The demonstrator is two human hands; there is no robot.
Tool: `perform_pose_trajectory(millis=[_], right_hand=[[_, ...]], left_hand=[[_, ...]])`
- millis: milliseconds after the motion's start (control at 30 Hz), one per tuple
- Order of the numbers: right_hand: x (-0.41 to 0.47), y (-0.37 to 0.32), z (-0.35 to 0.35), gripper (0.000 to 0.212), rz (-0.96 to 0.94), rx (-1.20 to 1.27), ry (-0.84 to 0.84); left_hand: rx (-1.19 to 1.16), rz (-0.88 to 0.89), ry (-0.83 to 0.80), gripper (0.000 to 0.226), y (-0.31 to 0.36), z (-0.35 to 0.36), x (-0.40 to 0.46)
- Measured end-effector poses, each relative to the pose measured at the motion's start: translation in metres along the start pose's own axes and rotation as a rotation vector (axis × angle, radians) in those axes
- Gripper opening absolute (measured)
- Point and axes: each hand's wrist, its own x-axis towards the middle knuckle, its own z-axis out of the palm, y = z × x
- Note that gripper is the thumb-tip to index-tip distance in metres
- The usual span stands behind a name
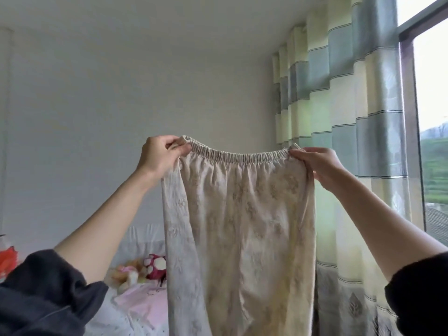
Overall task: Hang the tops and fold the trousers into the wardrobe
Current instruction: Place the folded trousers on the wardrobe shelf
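The pale beige patterned trousers with a stretchy gathered waistband (242,226) hang straight down in the middle. The left hand (161,157) pinches the waistband at 9 o'clock. The right hand (317,163) pinches it at 3 o'clock. Striped green and cream curtains (351,117) hang behind, toward 3 o'clock.

A striped curtain (344,117) in cream and grey-blue hangs beside the window (431,112) on my right. Low on my left, soft toys (145,269) lie on a pink-and-white bed cover (143,309) against the plain white wall (97,93).
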Motion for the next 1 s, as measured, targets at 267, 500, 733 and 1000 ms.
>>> perform_pose_trajectory(millis=[267, 500, 733, 1000], right_hand=[[0.022, -0.029, -0.015, 0.029, -0.286, -0.463, 0.318], [0.013, -0.023, -0.008, 0.024, -0.316, -0.553, 0.391], [-0.044, 0.071, 0.065, 0.017, -0.049, -0.599, 0.008], [-0.185, 0.220, 0.138, 0.025, 0.286, -0.686, -0.470]], left_hand=[[-0.166, -0.013, -0.281, 0.008, 0.059, 0.014, -0.005], [-0.190, -0.197, -0.468, 0.008, 0.052, 0.015, -0.031], [-0.016, -0.492, -0.612, 0.010, -0.051, -0.019, -0.110], [0.153, -0.964, -0.853, 0.013, -0.170, -0.083, -0.270]])
